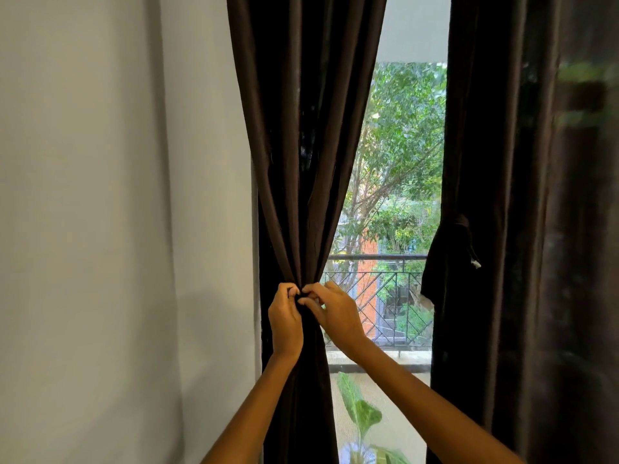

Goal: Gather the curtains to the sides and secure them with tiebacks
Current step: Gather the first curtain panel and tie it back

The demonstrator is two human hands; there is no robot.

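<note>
Two bare forearms are seen nearest the camera, reaching up from the bottom edge toward the left curtain (301,128).

Largest to smallest: the pale wall (100,195) fills the left half. Two dark brown curtains are counted. The right curtain (502,195) hangs at the right side, with a dark knotted piece of fabric (449,259) seen at its inner edge near mid-height; whether this is a tieback cannot be told. The left curtain is gathered into a narrow waist right at the hands, flaring wider above and falling straight below.

Between the curtains one window (402,162) is seen, with trees, a balcony railing (378,259) and a green leafy plant (361,410) low down.

Two hands are counted. The left hand (284,316) is curled against the left side of the gathered waist, fingers bent inward onto the fabric. The right hand (335,313) is set on the right side, fingertips pinched at the same spot, touching the left hand's fingers. A dark band appears pinched between them, but a separate tieback cannot be told from the curtain fabric.
</note>
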